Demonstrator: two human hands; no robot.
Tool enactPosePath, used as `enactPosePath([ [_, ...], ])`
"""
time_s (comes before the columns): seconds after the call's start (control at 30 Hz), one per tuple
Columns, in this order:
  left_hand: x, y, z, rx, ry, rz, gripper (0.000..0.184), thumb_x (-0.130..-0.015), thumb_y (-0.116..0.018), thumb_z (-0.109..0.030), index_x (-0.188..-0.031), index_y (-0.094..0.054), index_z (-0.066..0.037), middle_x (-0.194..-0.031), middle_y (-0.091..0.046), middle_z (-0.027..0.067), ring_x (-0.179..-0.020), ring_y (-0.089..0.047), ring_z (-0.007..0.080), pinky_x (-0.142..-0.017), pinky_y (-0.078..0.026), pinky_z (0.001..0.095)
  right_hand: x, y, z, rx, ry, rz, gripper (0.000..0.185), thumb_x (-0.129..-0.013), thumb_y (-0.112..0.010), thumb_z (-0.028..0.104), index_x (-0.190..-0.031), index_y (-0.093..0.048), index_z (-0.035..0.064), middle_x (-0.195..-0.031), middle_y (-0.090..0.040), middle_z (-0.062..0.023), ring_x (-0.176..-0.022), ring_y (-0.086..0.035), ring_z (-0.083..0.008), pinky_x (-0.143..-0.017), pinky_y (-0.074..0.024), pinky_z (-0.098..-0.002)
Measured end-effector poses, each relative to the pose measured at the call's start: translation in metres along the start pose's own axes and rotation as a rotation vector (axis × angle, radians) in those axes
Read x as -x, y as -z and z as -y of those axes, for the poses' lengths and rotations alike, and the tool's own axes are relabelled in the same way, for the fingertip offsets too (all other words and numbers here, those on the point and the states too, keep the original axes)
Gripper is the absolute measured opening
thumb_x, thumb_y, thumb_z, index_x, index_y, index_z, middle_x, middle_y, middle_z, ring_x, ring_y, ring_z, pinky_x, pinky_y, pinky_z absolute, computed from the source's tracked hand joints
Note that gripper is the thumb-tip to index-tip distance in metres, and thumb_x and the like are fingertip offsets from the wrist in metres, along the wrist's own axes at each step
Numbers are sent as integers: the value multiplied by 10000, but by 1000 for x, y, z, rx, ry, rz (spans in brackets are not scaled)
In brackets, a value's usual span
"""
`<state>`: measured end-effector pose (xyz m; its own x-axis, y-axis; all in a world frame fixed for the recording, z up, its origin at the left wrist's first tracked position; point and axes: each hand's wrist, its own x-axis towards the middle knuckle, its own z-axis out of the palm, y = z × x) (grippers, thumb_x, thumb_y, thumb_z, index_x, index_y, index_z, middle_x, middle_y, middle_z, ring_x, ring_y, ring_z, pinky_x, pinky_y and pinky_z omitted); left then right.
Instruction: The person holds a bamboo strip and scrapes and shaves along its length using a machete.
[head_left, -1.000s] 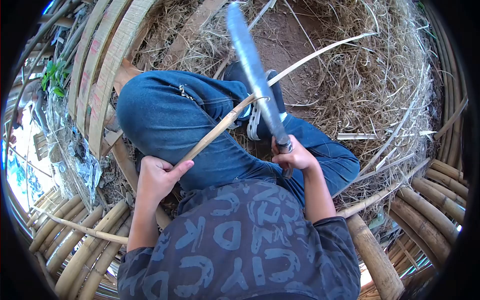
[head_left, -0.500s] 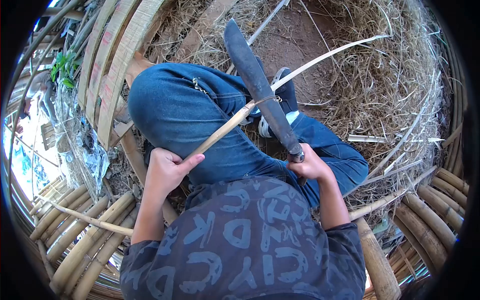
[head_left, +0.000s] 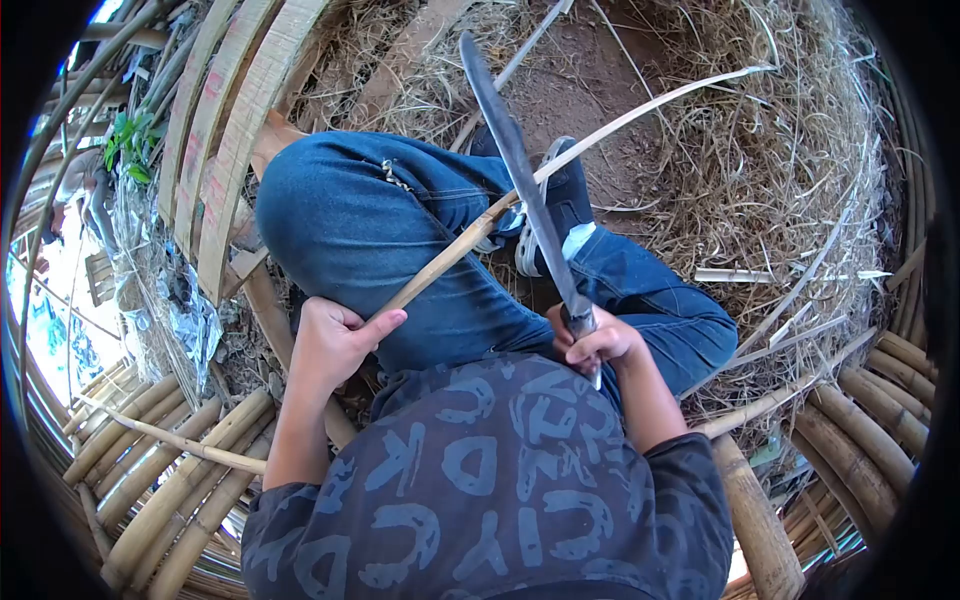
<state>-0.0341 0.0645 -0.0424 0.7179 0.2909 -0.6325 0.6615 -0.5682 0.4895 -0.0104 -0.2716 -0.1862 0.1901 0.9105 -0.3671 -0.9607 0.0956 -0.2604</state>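
My left hand [head_left: 338, 342] is closed round the near end of a long, thin bamboo strip [head_left: 448, 258], thumb laid along it. The strip runs over my bent leg, then curves away to the upper right. In my right hand [head_left: 605, 345] is the handle of a machete [head_left: 520, 165], fingers wrapped round it close to my body. Its dark blade points away from me, turned nearly edge-on to my view. Blade and strip cross near the middle; whether they touch I cannot tell.
My jeans-clad legs [head_left: 350, 220] are crossed under the strip. Curly shavings [head_left: 740, 190] and loose slivers cover the ground on the right. Curved wooden slats [head_left: 235, 140] stand at upper left. Bamboo poles [head_left: 170, 490] lie on both sides, and another person [head_left: 90, 190] shows at far left.
The machete has rolled from showing its broad side to nearly edge-on, its tip shifting slightly right. My right hand has moved a little left and nearer my body. My left hand stays put.
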Motion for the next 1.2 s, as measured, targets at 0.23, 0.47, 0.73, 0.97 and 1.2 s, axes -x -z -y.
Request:
enactPosePath([
  [0.23,0,0,-5,-39,-28,-4,528,-729,-842,-391,-521,-652,56,-436,-563,66,-390,-496,79,-422,-389,236,3,1,12,199,388,-619,223,-722,-624,-31,-770,-429,68,-531,-446,-30,-375,-457,-129,-349,-366,-280],
  [0.47,0,1,-1,-8,-12,-13,526,-735,-843,-373,-506,-638,54,-434,-557,59,-390,-493,75,-417,-384,237,-12,-12,-3,772,290,-651,155,-685,-664,-3,-698,-518,48,-573,-534,-16,-445,-507,-107,-417,-391,-276],
  [0.73,-2,1,1,-28,-14,-11,534,-727,-847,-382,-499,-634,52,-431,-557,62,-377,-486,76,-407,-381,238,-4,-24,19,602,35,-469,156,-690,-651,-16,-703,-502,28,-570,-517,-23,-430,-533,-126,-389,-423,-283],
  [0.97,-1,-1,-2,-18,-17,-5,542,-719,-850,-396,-494,-634,48,-430,-555,57,-375,-481,72,-407,-377,237,-9,-1,0,-178,-57,164,277,-677,-699,-26,-743,-439,44,-516,-445,-15,-373,-454,-103,-332,-339,-252],
  [1.2,0,-2,-1,-4,-21,-17,553,-714,-852,-406,-498,-634,54,-426,-549,49,-376,-471,73,-408,-366,230,-11,-9,10,78,297,-288,293,-694,-668,-13,-770,-397,69,-503,-382,-14,-348,-379,-113,-327,-311,-275],
])
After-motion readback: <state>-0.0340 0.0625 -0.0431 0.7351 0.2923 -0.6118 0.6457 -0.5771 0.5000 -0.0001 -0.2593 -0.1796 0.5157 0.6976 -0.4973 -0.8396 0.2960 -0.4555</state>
